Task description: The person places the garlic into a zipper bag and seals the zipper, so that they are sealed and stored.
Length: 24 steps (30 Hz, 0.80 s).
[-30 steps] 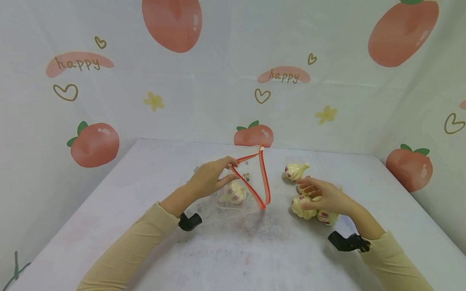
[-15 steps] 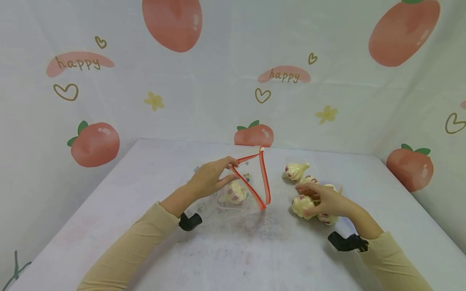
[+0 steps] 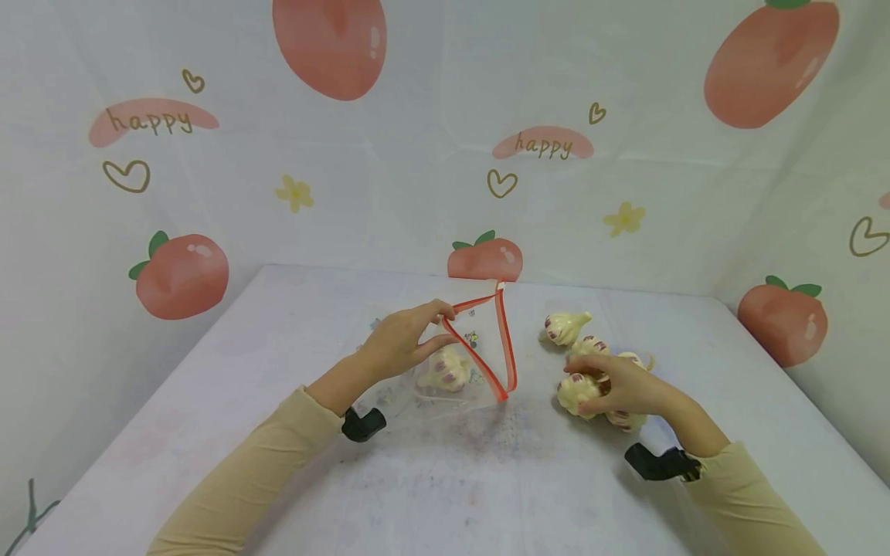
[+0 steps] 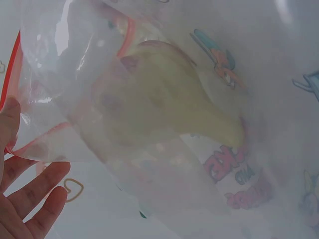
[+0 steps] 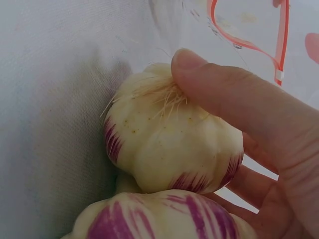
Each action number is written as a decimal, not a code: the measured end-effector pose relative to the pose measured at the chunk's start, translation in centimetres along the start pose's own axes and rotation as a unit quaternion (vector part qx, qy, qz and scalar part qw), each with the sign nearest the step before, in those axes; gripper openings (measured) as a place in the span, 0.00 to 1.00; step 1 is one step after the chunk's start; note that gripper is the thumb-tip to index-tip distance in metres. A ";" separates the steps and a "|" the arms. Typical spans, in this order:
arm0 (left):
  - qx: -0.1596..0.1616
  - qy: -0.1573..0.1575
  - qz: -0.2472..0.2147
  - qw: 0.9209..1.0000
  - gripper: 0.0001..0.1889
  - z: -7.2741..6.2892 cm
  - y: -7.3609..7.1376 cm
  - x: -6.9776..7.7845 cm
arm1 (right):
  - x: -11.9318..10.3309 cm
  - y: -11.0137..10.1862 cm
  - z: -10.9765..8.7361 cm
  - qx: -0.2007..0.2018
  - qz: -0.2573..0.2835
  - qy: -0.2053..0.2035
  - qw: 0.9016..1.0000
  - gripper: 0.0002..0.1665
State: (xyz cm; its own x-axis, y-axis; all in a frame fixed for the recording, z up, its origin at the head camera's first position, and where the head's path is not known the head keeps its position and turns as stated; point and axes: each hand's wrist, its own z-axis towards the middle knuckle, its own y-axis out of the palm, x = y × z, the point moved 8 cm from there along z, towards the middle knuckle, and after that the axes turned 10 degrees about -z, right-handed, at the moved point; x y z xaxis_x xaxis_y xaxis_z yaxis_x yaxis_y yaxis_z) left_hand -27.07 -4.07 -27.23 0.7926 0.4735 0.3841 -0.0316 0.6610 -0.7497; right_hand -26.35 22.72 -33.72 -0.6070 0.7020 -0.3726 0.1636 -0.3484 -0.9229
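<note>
Spanning garlic (image 5: pixel 169 137), right fingers (image 5: pixel 224 92) curl; left fingers (image 3: pixel 433 310) pinch the bag (image 3: pixel 508 347).

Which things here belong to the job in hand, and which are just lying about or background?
In the job:
- bag, mouth open
- bagged bulb
- left hand, pinching the rim
- right hand, around a loose bulb
- other bulbs near it

Background:
- table
- printed backdrop
- black wrist pieces, worn
</note>
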 end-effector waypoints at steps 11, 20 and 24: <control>0.002 -0.002 -0.002 1.000 0.17 0.0 0.1 -0.2 | -0.5 -0.6 -0.1 0.033 -0.068 -0.001 0.997 0.28; 0.003 -0.001 -0.003 1.000 0.17 0.0 0.0 -0.2 | -0.6 -0.8 0.1 0.028 -0.035 0.009 0.999 0.29; 0.004 0.001 -0.004 1.000 0.17 0.0 0.0 -0.2 | -0.8 -1.0 0.3 0.046 -0.036 0.002 0.998 0.28</control>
State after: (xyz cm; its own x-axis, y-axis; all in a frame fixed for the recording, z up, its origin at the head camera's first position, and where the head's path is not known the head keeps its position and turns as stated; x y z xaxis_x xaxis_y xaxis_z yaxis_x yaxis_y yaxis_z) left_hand -27.21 -4.14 -27.31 0.7943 0.4664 0.3893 -0.0297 0.6698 -0.7419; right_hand -26.24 22.36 -32.45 -0.6113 0.7299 -0.3058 0.0479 -0.3516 -0.9349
